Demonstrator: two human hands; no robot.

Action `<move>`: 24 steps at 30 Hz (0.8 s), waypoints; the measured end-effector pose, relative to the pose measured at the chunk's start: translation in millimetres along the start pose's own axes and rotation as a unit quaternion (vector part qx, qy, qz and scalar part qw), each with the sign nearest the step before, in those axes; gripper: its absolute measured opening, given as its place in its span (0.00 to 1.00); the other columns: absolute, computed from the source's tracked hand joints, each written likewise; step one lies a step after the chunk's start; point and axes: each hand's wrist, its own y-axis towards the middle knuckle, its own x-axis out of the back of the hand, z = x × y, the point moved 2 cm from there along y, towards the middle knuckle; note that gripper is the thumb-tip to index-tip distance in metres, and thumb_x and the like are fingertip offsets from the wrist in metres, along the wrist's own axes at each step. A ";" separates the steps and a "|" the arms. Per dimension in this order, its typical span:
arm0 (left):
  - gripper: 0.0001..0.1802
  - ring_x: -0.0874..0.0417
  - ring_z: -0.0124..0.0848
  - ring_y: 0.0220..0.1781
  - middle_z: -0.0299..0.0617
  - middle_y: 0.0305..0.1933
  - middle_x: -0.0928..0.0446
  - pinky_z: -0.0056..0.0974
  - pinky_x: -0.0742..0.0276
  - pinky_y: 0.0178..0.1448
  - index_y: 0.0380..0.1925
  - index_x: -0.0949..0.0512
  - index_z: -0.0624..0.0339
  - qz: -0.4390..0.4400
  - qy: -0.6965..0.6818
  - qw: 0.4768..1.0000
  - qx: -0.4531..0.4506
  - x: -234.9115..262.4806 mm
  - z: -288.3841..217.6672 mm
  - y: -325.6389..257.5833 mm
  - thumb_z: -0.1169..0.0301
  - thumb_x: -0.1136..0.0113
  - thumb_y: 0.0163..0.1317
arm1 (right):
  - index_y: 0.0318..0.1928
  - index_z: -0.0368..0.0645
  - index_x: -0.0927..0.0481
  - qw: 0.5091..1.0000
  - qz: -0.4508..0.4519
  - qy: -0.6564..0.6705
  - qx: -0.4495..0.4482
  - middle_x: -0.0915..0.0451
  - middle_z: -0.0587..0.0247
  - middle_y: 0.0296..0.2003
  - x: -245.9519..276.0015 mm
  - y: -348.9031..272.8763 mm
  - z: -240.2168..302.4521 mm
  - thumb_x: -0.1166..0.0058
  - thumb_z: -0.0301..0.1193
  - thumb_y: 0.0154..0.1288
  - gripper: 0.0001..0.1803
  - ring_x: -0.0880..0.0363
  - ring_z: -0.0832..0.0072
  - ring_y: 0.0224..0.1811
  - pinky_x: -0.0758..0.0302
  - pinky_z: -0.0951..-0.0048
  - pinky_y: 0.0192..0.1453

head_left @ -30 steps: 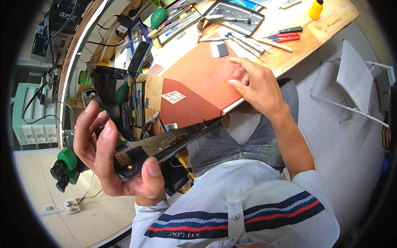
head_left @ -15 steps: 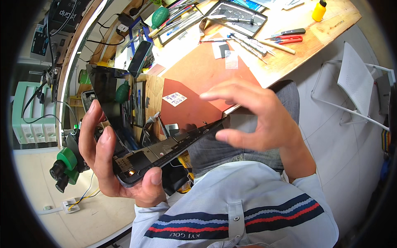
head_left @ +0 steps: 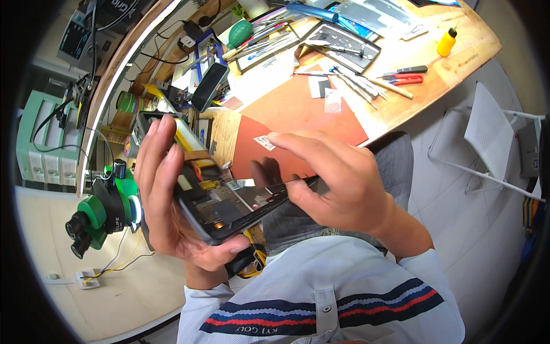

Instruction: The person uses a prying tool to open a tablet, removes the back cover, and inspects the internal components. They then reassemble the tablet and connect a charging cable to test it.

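Note:
My left hand (head_left: 163,223) grips an opened black smartphone (head_left: 226,212), fingers along its far left side and thumb at the near corner. The phone is tilted, its inner boards, flex cables and a small copper-coloured part showing. A glossy panel raised over it mirrors fingers and part of the bench. At the phone's right end is my right hand (head_left: 346,186), index finger stretched out and thumb apart from it. The thumb meets or nearly meets the phone's edge; I cannot tell which. Beyond lies a red-brown mat (head_left: 303,114) with a small white label.
Tweezers and thin tools (head_left: 355,83), red-handled cutters (head_left: 405,79) and a yellow bottle (head_left: 446,43) lie or stand on the bench. Another phone (head_left: 209,86) leans at the back left. A green microscope (head_left: 97,215) stands at left, a white chair (head_left: 490,129) at right.
The phone has turned and tilted in my left hand, and its glossy panel shows different reflections. My right hand has come nearer the phone's right end. The whole view has shifted slightly.

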 end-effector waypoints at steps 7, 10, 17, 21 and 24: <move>0.60 0.40 0.54 0.80 0.67 0.78 0.45 0.55 0.37 0.77 0.70 0.36 0.75 -0.069 -0.097 0.987 0.104 -0.9 7.7 1.8 0.32 0.31 0.54 | 0.54 0.34 0.18 1.000 -0.008 0.003 0.014 0.13 0.51 0.44 -1.6 -0.4 1.3 0.42 0.15 0.53 0.24 0.12 0.67 0.37 0.17 0.72 0.40; 0.58 0.40 0.53 0.80 0.67 0.78 0.44 0.51 0.41 0.80 0.72 0.41 0.77 -0.091 -0.079 0.982 0.145 2.0 10.5 2.8 0.32 0.45 0.64 | 0.54 0.34 0.18 1.000 -0.014 0.004 0.016 0.13 0.52 0.44 -6.0 -2.2 2.7 0.42 0.14 0.51 0.25 0.13 0.69 0.36 0.17 0.73 0.38; 0.49 0.28 0.45 0.72 0.58 0.74 0.37 0.48 0.28 0.74 0.75 0.46 0.73 -0.101 -0.226 0.921 0.300 19.3 17.6 -13.9 0.50 0.40 0.64 | 0.52 0.33 0.20 0.999 0.012 -0.023 0.041 0.16 0.53 0.42 -19.6 -11.9 13.1 0.40 0.18 0.50 0.24 0.13 0.63 0.39 0.15 0.68 0.38; 0.51 0.37 0.45 0.77 0.55 0.77 0.40 0.47 0.42 0.79 0.75 0.46 0.73 -0.111 -0.181 0.926 0.313 29.7 17.7 -28.5 0.49 0.39 0.63 | 0.51 0.34 0.19 0.998 0.022 -0.031 0.056 0.16 0.53 0.44 -31.7 -19.3 18.3 0.39 0.18 0.47 0.25 0.13 0.62 0.41 0.14 0.68 0.38; 0.48 0.47 0.45 0.83 0.58 0.81 0.47 0.48 0.52 0.83 0.76 0.50 0.75 -0.145 -0.255 0.901 0.318 31.4 18.9 -38.1 0.47 0.48 0.72 | 0.50 0.34 0.18 0.998 0.030 -0.022 0.054 0.15 0.53 0.44 -37.1 -22.0 21.4 0.39 0.17 0.45 0.25 0.12 0.62 0.41 0.14 0.68 0.39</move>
